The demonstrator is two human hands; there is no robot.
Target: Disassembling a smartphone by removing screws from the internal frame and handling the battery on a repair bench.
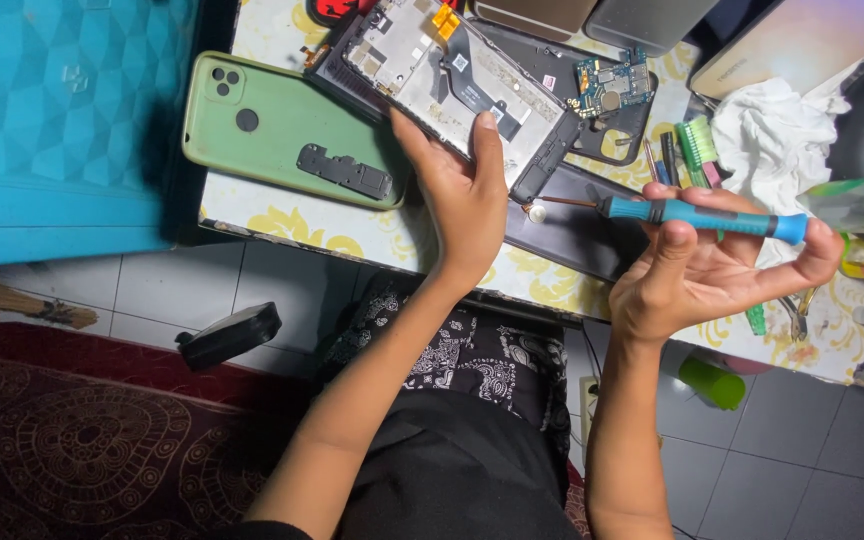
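Note:
My left hand point(462, 195) grips the near edge of an opened phone body point(442, 70), its bare inner frame and flex cables facing up. My right hand point(712, 265) holds a blue-handled screwdriver point(697, 213) level across its fingers, the thin tip pointing left towards a small round part point(538, 211) on a dark flat panel point(572, 235). A green phone back cover point(282, 130) lies left of the phone, with a small black plastic piece point(345, 172) on it. A small blue circuit board point(612, 83) rests to the right of the phone.
The work lies on a patterned white and yellow tabletop point(302, 225). A green brush point(697, 145), a white cloth point(777, 140) and other tools crowd the right side. A blue padded surface point(62, 120) stands left. Below are a tiled floor, a black object point(230, 335) and a red rug point(72, 440).

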